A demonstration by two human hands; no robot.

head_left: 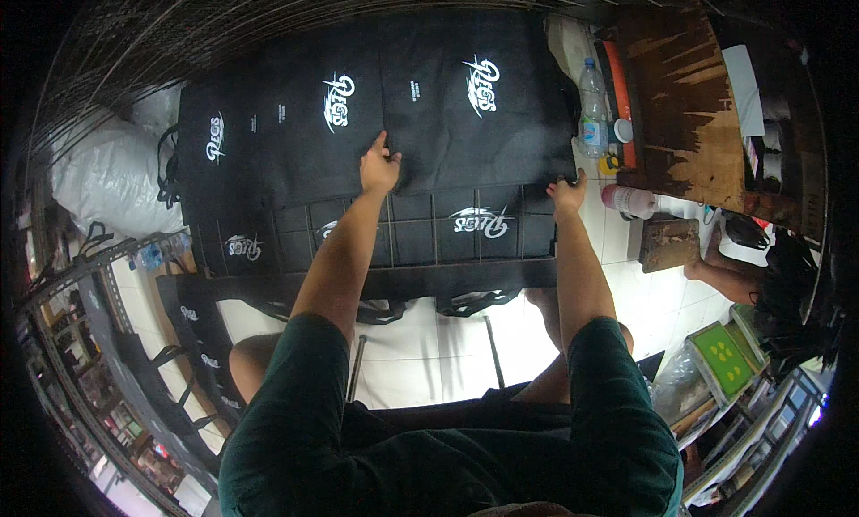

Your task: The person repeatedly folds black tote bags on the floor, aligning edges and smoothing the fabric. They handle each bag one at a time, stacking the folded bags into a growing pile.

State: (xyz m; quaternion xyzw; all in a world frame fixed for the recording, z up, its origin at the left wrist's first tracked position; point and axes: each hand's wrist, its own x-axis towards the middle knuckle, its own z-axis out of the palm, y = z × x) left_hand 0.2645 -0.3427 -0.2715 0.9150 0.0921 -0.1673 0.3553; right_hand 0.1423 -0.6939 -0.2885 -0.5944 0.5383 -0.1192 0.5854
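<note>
Black fabric bags point(447, 150) with white prints lie flat, side by side, over a wire rack point(391, 235). My left hand point(381, 168) rests on the fabric near the line where two bags meet, its index finger stretched forward and the others partly curled. At the right-hand edge of the same fabric is my right hand point(567, 193), fingers apart and touching the bag's near corner. Neither hand visibly grips anything, though the undersides of the fingers are hidden. Below the grid, more printed black fabric point(483, 222) shows through the wires.
Right of the rack stand a clear water bottle point(592, 114), a pink bottle point(628, 200) and a worn wooden board point(671, 105). Another person's limb point(720, 280) shows at the right. A green printing screen point(721, 359) lies lower right. White plastic sacks point(107, 173) sit left.
</note>
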